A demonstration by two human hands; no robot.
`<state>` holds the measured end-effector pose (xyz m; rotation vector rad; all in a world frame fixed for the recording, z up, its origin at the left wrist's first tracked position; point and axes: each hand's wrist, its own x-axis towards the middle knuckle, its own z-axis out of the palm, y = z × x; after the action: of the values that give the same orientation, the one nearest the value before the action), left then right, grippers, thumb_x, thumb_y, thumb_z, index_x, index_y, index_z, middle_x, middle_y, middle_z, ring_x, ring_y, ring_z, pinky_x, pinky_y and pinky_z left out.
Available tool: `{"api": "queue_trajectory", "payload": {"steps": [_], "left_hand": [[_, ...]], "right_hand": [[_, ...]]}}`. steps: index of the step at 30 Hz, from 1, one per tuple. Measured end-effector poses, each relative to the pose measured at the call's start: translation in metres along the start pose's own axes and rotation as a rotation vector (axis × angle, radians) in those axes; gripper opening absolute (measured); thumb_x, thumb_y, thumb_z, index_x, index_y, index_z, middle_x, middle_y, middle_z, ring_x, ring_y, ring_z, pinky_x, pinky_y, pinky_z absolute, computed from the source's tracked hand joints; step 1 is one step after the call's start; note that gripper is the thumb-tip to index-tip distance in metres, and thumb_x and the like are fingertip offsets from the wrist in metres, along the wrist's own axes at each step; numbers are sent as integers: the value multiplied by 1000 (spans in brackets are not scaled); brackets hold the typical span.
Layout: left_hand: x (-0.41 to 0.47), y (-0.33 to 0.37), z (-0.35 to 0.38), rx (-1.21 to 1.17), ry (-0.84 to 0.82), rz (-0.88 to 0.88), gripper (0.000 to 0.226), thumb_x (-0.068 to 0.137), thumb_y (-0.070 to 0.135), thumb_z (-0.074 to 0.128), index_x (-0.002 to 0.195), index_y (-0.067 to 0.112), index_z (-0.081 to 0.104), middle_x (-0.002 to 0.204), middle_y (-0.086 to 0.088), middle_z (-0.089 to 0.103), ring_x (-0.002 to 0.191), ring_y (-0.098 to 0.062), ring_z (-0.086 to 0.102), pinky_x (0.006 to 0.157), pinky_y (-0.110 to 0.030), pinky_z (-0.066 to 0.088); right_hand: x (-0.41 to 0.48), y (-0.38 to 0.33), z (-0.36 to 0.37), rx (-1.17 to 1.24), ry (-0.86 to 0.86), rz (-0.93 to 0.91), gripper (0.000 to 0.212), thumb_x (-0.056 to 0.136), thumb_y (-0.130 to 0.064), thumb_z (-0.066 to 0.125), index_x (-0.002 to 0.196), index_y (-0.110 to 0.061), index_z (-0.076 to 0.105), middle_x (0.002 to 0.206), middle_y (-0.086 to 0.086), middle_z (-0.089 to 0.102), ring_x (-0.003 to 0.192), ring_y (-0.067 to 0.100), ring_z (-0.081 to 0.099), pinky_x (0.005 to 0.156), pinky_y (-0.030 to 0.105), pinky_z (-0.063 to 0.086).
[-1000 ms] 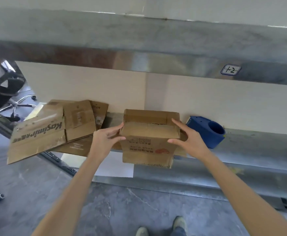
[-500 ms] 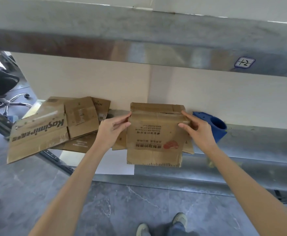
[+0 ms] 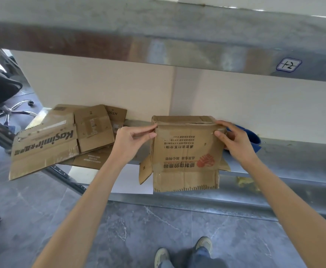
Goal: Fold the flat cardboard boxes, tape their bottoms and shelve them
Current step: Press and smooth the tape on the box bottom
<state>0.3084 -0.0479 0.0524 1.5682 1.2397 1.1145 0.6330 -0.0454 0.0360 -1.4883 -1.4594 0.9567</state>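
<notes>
A small brown cardboard box [image 3: 185, 153] with red print stands upside down at the front of the metal shelf [image 3: 286, 151], its lower flaps hanging over the shelf edge. My left hand [image 3: 133, 141] pinches the box's upper left corner. My right hand [image 3: 233, 140] grips the upper right corner with its thumb on the front face. A pile of flat cardboard boxes [image 3: 61, 138] lies on the shelf to the left, sticking out past its end.
A blue tape dispenser [image 3: 255, 141] sits on the shelf behind my right hand. An upper shelf beam [image 3: 158, 45] with a label runs overhead. A white sheet [image 3: 131, 180] lies below the shelf. An office chair [image 3: 1, 93] stands at far left; my shoes [image 3: 183, 252] are on the grey floor.
The box has tipped upright, so its printed front face now faces me, and moved slightly further onto the shelf. Both hands shifted up to its top corners.
</notes>
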Motion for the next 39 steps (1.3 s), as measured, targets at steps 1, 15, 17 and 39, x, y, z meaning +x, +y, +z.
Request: {"api": "queue_trajectory", "payload": {"steps": [1,15,17,39], "left_hand": [[-1,1,1,-15,0,-4,33,81,8,76,112,20,72,106,11,74,103,-5,70,97,-27,54],[-21,-18,-8,126,-140,-7,108,54,37,92,148,35,39,147,23,32,138,7,31,110,-27,36],[-22,-21,-8,103,-201,-41,116,53,37,93,152,34,33,152,22,33,141,7,28,115,-33,31],[-56,-24,4,29,75,101,58,62,23,87,117,17,70,130,9,63,124,-10,57,95,-24,53]], "right_hand": [[-2,-2,-1,0,-18,-2,27,95,-28,62,121,-33,61,98,-4,70,92,6,64,79,32,53],[-17,-2,-1,125,-90,4,39,75,-37,79,107,-20,64,99,7,65,94,18,60,86,32,50],[-17,-1,2,157,-112,7,32,78,-20,73,107,-15,60,98,-6,65,94,11,61,82,23,51],[-26,-10,49,17,-3,201,58,95,-39,61,144,-25,35,115,2,63,88,13,71,73,29,60]]}}
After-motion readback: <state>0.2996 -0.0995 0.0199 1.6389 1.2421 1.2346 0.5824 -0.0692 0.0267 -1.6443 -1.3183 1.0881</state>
